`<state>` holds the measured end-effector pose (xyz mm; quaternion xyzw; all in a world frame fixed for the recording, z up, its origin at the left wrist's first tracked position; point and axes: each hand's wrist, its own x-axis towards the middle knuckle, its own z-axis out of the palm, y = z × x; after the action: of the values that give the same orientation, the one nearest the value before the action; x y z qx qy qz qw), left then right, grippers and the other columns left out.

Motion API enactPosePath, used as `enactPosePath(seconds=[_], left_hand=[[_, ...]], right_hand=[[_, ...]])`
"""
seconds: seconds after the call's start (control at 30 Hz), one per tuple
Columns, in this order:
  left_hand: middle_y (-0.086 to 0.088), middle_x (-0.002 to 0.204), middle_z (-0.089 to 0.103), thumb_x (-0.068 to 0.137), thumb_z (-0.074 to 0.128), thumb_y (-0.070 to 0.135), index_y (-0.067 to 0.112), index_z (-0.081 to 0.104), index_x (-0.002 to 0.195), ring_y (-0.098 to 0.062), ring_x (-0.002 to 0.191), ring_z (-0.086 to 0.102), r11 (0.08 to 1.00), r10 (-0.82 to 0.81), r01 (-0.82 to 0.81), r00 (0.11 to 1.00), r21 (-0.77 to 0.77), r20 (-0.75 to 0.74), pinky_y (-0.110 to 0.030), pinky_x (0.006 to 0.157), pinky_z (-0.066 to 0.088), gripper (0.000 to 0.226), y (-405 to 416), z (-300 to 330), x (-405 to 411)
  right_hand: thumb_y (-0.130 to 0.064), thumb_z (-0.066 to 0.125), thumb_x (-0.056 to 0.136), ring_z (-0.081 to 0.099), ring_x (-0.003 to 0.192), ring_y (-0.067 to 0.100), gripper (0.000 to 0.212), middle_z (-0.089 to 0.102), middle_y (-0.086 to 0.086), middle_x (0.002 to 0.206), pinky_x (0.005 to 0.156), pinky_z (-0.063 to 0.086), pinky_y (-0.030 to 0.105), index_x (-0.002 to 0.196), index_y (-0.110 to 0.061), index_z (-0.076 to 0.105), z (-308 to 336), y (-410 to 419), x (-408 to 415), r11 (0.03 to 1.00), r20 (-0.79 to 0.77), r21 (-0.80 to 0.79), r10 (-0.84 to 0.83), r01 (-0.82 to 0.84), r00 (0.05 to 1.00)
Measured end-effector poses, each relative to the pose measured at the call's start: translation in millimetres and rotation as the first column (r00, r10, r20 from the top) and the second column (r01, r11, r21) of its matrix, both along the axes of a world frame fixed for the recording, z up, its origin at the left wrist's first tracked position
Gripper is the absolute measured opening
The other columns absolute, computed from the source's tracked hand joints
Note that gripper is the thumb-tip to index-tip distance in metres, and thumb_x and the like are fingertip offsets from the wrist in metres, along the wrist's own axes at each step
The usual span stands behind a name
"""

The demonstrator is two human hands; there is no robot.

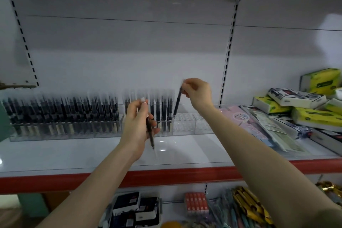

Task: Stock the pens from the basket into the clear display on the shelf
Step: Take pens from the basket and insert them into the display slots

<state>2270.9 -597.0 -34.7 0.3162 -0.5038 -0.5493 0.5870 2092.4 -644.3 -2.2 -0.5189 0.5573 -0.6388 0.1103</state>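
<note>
Right now a dark pen (pixel 177 102) is being pinched near its top by the fingers (pixel 187 87) of the right hand (pixel 198 91), and its lower tip is being held at a slot of the clear display (pixel 192 124), just beside the last filled column. Whether the tip is already seated in the slot cannot be told, since that part is blurred. A second pen (pixel 150 131) is being gripped by the left hand (pixel 137 122), with the fingers curled round its upper half and the thumb pressed near its cap; its tip is being pointed down toward the white shelf (pixel 74 155), in front of the display.

The display is being kept along the back of the shelf, touching or nearly touching the rear panel. Its left and middle sections are being filled by upright rows of dark pens (pixel 61 114), while the slots at its right end are being left bare. The basket is not being shown.

To the right, tissue packs (pixel 314 114) in yellow-green and white wrappers are being stacked on the same shelf, beside flat stationery packets (pixel 259 127). Below the red shelf edge (pixel 166 177), small boxes (pixel 197 203) and assorted pens are being displayed on a lower shelf.
</note>
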Motion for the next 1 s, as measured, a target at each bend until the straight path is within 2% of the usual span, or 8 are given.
enactPosePath(seconds=[0.1,0.2,0.43,0.6,0.73,0.87,0.93,1.0], left_hand=[[-0.004,0.07,0.048,0.098,0.045,0.022,0.021,0.053,0.093,-0.016,0.062,0.052,1.0,0.013,-0.013,1.0,-0.014,-0.007,-0.043,0.072,0.055,0.009,0.0,-0.5,0.5],[-0.005,0.072,0.054,0.097,0.047,0.021,0.021,0.055,0.095,-0.016,0.065,0.059,1.0,0.019,-0.019,1.0,-0.016,-0.003,-0.038,0.069,0.056,0.008,-0.7,0.5,0.8],[0.0,0.077,0.07,0.095,0.05,0.018,0.023,0.057,0.103,-0.007,0.071,0.063,0.998,0.019,-0.015,0.997,-0.057,0.075,-0.023,0.064,0.048,0.012,-3.9,-5.2,2.3],[0.0,0.08,0.072,0.094,0.053,0.018,0.034,0.055,0.097,-0.009,0.073,0.063,0.998,0.023,-0.02,0.998,-0.055,0.064,-0.021,0.06,0.051,0.017,-2.9,-5.7,0.2],[-0.006,0.084,0.07,0.092,0.055,0.012,0.026,0.056,0.098,-0.012,0.068,0.066,0.999,0.047,-0.047,0.998,0.01,-0.043,-0.022,0.058,0.055,0.014,-1.5,-3.2,-0.4],[-0.01,0.095,0.063,0.09,0.058,0.008,0.018,0.05,0.093,-0.019,0.073,0.069,0.993,0.094,-0.078,0.979,0.092,-0.183,-0.025,0.065,0.058,0.013,-0.4,-3.4,0.4],[-0.014,0.098,0.062,0.091,0.057,0.007,0.017,0.047,0.087,-0.021,0.076,0.07,0.992,0.096,-0.075,0.974,0.106,-0.206,-0.028,0.071,0.058,0.015,3.2,-4.3,-1.7],[-0.014,0.095,0.062,0.092,0.055,0.006,0.014,0.045,0.085,-0.022,0.079,0.07,0.993,0.078,-0.058,0.979,0.107,-0.189,-0.031,0.074,0.056,0.015,9.1,-5.7,-5.1]], right_hand=[[-0.005,0.056,0.089,0.057,0.061,0.008,0.017,0.064,0.009,0.078,0.071,0.052,0.024,0.103,0.002,0.064,-1.6,-6.7,2.2,0.997,-0.056,0.068,0.024,-0.02,0.998],[-0.003,0.055,0.089,0.057,0.061,0.013,0.017,0.063,0.011,0.077,0.07,0.05,0.028,0.101,0.003,0.064,-4.1,-11.9,4.9,0.99,-0.134,0.139,0.051,-0.033,0.99],[-0.003,0.055,0.089,0.057,0.056,0.011,0.015,0.063,0.013,0.079,0.06,0.048,0.016,0.098,0.005,0.063,-9.3,-10.8,5.3,0.976,-0.14,0.217,0.064,-0.032,0.988],[-0.014,0.057,0.09,0.062,0.077,0.018,0.031,0.066,0.012,0.091,0.079,0.053,0.033,0.12,-0.003,0.056,-10.3,4.2,3.4,0.961,-0.073,0.268,0.094,-0.071,0.993],[-0.019,0.053,0.094,0.062,0.07,0.012,0.016,0.065,0.007,0.085,0.066,0.052,0.025,0.095,-0.006,0.062,-19.8,38.8,4.0,0.948,0.105,0.262,0.159,-0.181,0.982],[-0.038,0.052,0.092,0.065,0.07,0.013,0.031,0.069,0.006,0.084,0.059,0.051,0.02,0.093,-0.009,0.061,-37.0,74.2,5.1,0.839,0.254,0.412,0.268,-0.355,0.929],[-0.036,0.055,0.091,0.067,0.069,0.014,0.03,0.071,0.007,0.081,0.057,0.053,0.021,0.095,-0.007,0.061,-44.9,80.3,6.4,0.793,0.454,0.372,0.298,-0.482,0.84],[-0.023,0.058,0.091,0.067,0.061,0.01,0.019,0.071,0.005,0.072,0.055,0.054,0.019,0.092,-0.004,0.06,-48.5,80.8,10.6,0.794,0.668,0.218,0.303,-0.568,0.679]])
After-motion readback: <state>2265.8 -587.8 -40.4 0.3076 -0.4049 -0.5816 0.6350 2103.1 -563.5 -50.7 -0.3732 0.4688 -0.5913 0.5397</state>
